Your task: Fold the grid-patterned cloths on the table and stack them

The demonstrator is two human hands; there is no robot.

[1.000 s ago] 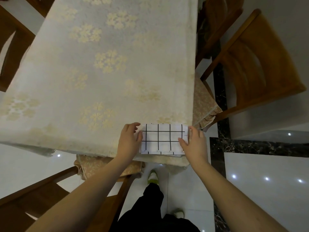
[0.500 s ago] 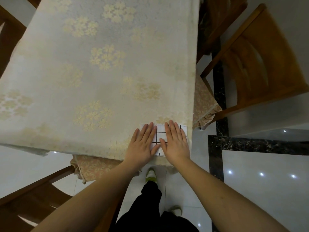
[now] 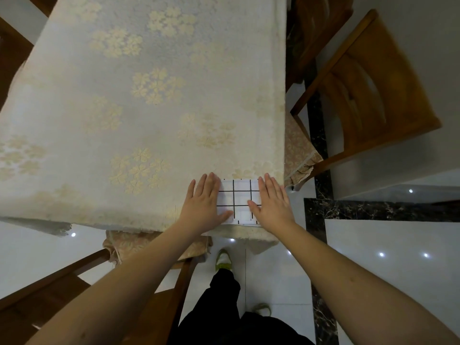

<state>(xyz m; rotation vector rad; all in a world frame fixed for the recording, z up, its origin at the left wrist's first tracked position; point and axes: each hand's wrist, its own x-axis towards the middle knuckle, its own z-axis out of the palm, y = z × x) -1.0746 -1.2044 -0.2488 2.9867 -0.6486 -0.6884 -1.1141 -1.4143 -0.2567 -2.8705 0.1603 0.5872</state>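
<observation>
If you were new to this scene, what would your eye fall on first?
The two flat hands, left hand and right hand, pressing a folded grid cloth at the table's near right corner. Next, the cream flowered tablecloth filling the view, with a wooden chair to the right.

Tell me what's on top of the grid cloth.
Both hands lie flat on the folded grid cloth: the left hand covers its left end, the right hand its right end. Only the middle squares show; the parts under the palms are hidden.
</observation>
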